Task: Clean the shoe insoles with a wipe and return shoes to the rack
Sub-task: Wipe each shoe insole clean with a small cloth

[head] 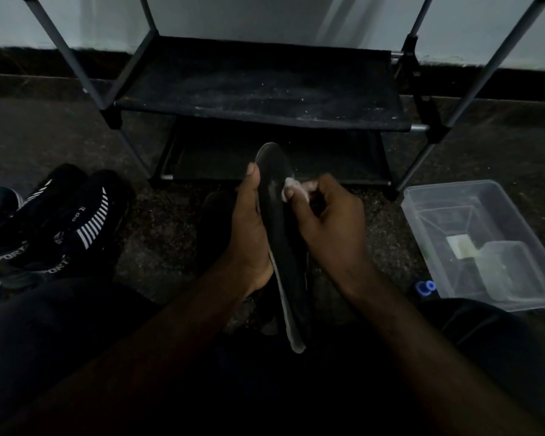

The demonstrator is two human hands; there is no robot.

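Two hands are occupied with one dark insole [285, 247], which is held up lengthwise above the floor, in front of the lower shelf of the shoe rack [258, 89]. The insole is gripped along its left edge by the left hand [249, 234], with the thumb laid up its side and the fingers hidden behind it. A small white wipe [291, 185] is pinched in the curled fingers of the right hand [331, 221] and pressed against the insole's upper face near the toe end. A pair of black shoes [63, 221] with white stripes is set on the floor to the left, beside the rack's leg. A clear plastic tub [447, 186] is placed on the floor to the right, with a smaller clear container [513, 272] lying inside it and a blue cap [425, 286] just beside its near corner.
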